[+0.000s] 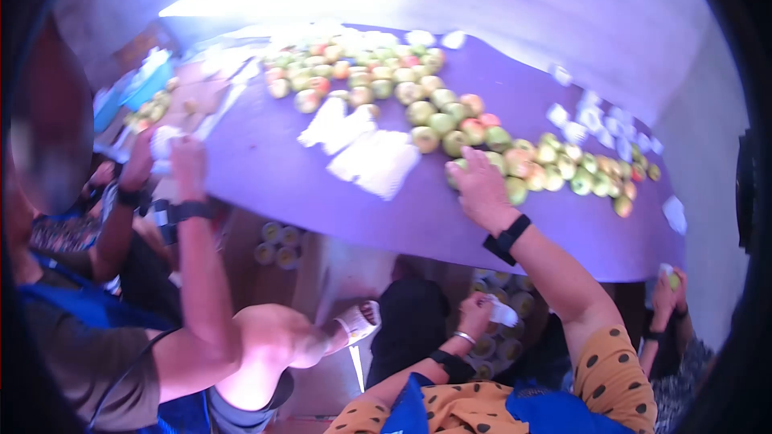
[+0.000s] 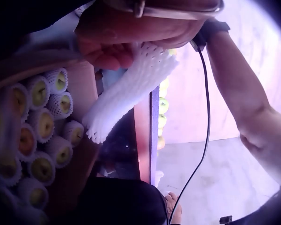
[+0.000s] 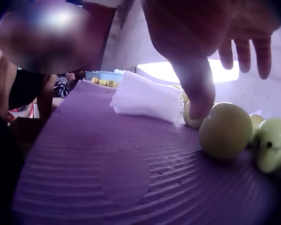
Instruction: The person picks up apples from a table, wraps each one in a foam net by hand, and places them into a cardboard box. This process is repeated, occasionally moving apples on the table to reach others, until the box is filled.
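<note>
My left hand (image 1: 474, 317) (image 2: 131, 37) pinches one end of a white foam net sleeve (image 1: 503, 311) (image 2: 126, 93), which hangs limp from the fingers. Over the near edge of the apple row reaches my right hand (image 1: 485, 193) (image 3: 201, 33), its fingers spread and not curled round anything. In the right wrist view the thumb points down beside a green apple (image 3: 225, 131); whether it touches the apple I cannot tell. More green and reddish apples (image 1: 441, 124) lie in a long band across the purple table (image 1: 281, 169).
White foam sleeves (image 1: 376, 162) lie left of the right hand, others (image 1: 591, 118) at the far right. Below the table edge stands a box of sleeved apples (image 2: 42, 168). A person (image 1: 88, 337) sits at left holding something white; another person's hands (image 1: 666, 305) hold an apple at right.
</note>
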The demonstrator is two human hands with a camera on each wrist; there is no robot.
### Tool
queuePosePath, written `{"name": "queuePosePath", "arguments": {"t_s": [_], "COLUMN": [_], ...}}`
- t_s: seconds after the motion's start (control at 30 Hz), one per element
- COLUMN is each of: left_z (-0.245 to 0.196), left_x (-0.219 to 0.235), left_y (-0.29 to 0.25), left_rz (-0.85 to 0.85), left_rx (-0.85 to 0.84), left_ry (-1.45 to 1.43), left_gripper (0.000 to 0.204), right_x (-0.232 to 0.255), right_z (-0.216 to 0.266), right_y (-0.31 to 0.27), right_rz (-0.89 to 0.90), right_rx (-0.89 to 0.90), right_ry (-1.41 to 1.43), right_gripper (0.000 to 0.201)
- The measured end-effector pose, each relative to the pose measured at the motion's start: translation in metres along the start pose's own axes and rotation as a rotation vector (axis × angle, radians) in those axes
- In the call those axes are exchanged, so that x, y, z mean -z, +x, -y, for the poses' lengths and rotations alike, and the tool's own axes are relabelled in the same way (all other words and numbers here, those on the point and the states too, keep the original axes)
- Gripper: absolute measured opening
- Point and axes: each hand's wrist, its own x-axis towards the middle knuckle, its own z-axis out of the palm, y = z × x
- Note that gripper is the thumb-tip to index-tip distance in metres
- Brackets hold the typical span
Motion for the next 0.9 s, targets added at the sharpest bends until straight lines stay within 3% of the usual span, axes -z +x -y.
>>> {"name": "queuePosePath", "arguments": {"t_s": [0.1, 0.13, 0.17, 0.27, 0.4, 0.47, 0.5, 0.57, 0.63, 0.67, 0.73, 0.77, 0.8, 0.83, 0.9], "left_z": [0.009, 0.009, 0.01, 0.002, -0.008, -0.008, -0.004, 0.007, 0.008, 0.008, 0.012, 0.015, 0.003, 0.021, 0.019], "left_x": [-0.003, -0.003, -0.003, -0.003, 0.002, 0.001, -0.001, -0.005, -0.007, -0.007, -0.004, -0.01, -0.005, -0.007, -0.006], "left_y": [0.003, 0.004, 0.004, 0.001, -0.001, -0.003, -0.002, 0.002, 0.003, 0.003, 0.007, 0.004, -0.001, 0.006, 0.005], "left_rz": [-0.011, -0.009, -0.003, 0.006, 0.032, 0.036, 0.034, -0.031, -0.046, -0.057, -0.109, -0.152, -0.165, -0.196, -0.259], "left_rx": [-0.019, -0.028, -0.026, -0.024, 0.035, 0.038, 0.037, -0.021, 0.023, 0.068, 0.076, 0.091, 0.09, 0.028, -0.043], "left_ry": [-0.034, -0.012, -0.029, -0.05, -0.071, -0.031, -0.029, 0.071, 0.098, 0.124, 0.139, 0.15, 0.183, 0.159, 0.133], "left_gripper": [0.021, 0.021, 0.021, 0.02, 0.02, 0.02, 0.02, 0.017, 0.018, 0.019, 0.019, 0.02, 0.019, 0.016, 0.009], "right_x": [-0.033, -0.023, -0.037, -0.035, -0.016, 0.009, 0.016, 0.028, 0.053, 0.06, 0.07, 0.074, 0.077, 0.082, 0.078], "right_z": [0.0, 0.006, 0.001, 0.002, 0.01, 0.018, 0.02, 0.022, 0.024, 0.023, 0.016, 0.015, 0.014, 0.013, 0.01], "right_y": [0.012, 0.019, 0.017, 0.026, 0.014, -0.002, -0.013, -0.039, -0.068, -0.087, -0.124, -0.139, -0.157, -0.179, -0.214], "right_rz": [0.093, 0.199, 0.153, 0.313, 0.271, 0.266, 0.264, 0.167, 0.278, 0.274, 0.326, 0.315, 0.224, 0.098, 0.01], "right_rx": [-0.04, -0.087, -0.027, -0.076, -0.058, -0.009, -0.007, -0.037, -0.246, -0.245, -0.718, -0.745, -0.77, -0.799, -0.869], "right_ry": [-0.126, -0.079, -0.188, -0.144, -0.009, 0.288, 0.29, 0.728, 0.979, 0.982, 1.814, 1.807, 2.011, 2.202, 2.197], "right_gripper": [0.041, 0.041, 0.032, 0.026, 0.033, 0.04, 0.04, 0.048, 0.052, 0.052, 0.058, 0.058, 0.057, 0.056, 0.052]}}
